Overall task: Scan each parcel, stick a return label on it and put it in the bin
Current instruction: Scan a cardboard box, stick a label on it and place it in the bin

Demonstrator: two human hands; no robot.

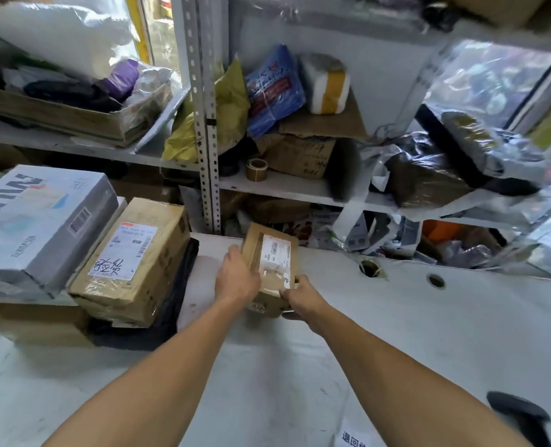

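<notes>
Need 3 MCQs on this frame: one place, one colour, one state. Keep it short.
1. Where is the small brown cardboard parcel?
A. on a shelf
B. over the white table
C. on the left stack

2. What colour is the crumpled plastic bag on the middle shelf?
A. blue
B. red
C. orange

3. How is the parcel held?
A. left hand only
B. right hand only
C. both hands

Key: 1 B, it sits above the tabletop; 2 A, blue with red print; 3 C, left hand and right hand both grip it.

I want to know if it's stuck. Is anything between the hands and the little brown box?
No. Both hands already grip the small cardboard parcel: the left hand on its left side, the right hand at its near corner. No bin is in view.
</notes>
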